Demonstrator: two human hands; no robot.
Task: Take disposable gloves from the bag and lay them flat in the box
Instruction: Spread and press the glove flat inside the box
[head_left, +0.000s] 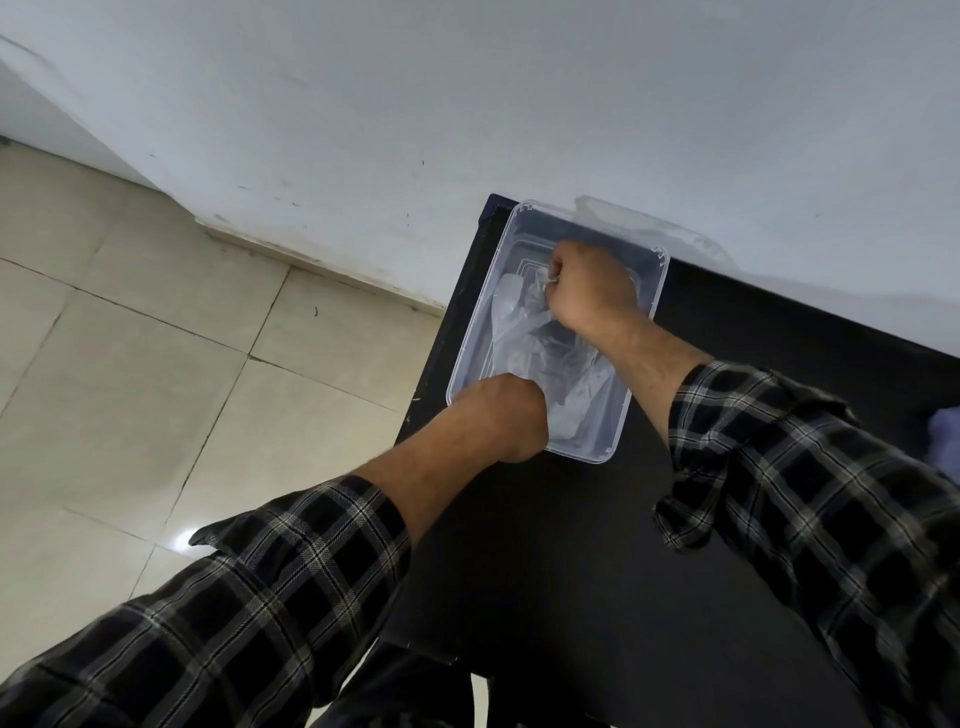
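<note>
Thin, crinkled, translucent plastic gloves are already inside the clear rectangular plastic box, lying lengthwise along its floor, still rumpled, not flat. How many layers, we cannot tell.

Right hand is at the far end of the box, fingers curled in, pinching the film between thumb and fingers. Left hand is at the near end, knuckles up and fingers curled under. Its fingertips are hidden, so we cannot tell whether it pinches the film or just pins it.

We judge the step as flattening and laying. To do it well:
- pull the two ends gently apart along the long axis so the wrinkles come out
- keep the film low, close to the floor of the box
- don't tug hard, since film this thin likely stretches or tears
- let go one end at a time so it doesn't spring back up
- light box may slide, so keep the pull balanced

The box sits at the far left corner of a black matte table, against a white wall. A clear plastic lid leans just behind the box. A pale bluish bundle shows at the right edge, possibly the bag, too cropped to say. Both arms wear black-and-white plaid sleeves. Beige floor tiles lie to the left.
</note>
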